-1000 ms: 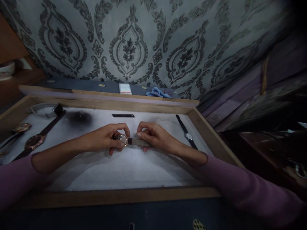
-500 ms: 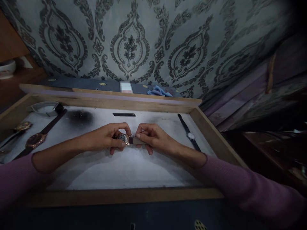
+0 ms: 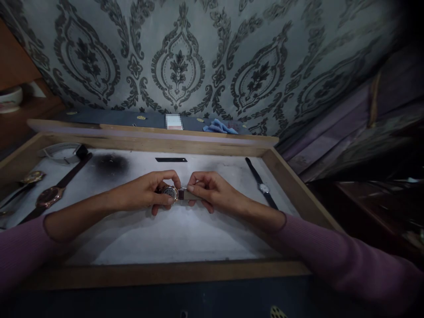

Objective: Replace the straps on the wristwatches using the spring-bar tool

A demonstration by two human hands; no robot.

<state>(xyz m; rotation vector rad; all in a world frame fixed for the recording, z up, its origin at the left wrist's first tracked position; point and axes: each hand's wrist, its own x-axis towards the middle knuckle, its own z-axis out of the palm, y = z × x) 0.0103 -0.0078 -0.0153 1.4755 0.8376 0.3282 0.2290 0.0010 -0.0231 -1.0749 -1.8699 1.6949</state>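
Observation:
My left hand (image 3: pixel 141 191) is closed around the case of a rose-gold wristwatch (image 3: pixel 170 192), its dial facing up and its thumb at the dial's edge. To the right of the case runs a brown and grey-beige strap (image 3: pixel 189 195), pinched by my right hand (image 3: pixel 220 192) between thumb and fingers. A thin bright sliver shows by the right fingertips, too small to name. Both hands are held over the white floor of a shallow wooden tray (image 3: pixel 159 271). Whether strap and case are joined I cannot tell.
A rose-gold watch with brown strap (image 3: pixel 49 196), a small gold watch (image 3: pixel 33 177) and a grey strap (image 3: pixel 61 150) lie at left. At right is a dark-strapped watch (image 3: pixel 264 188). A black blade (image 3: pixel 171 160) lies behind my hands. Beyond the rim are a blue cloth (image 3: pixel 220 126) and a small box (image 3: pixel 174 122).
Almost nothing differs. Both hands keep their hold on the watch and strap, with only a slight shift of the fingers, and the view has tilted a little.

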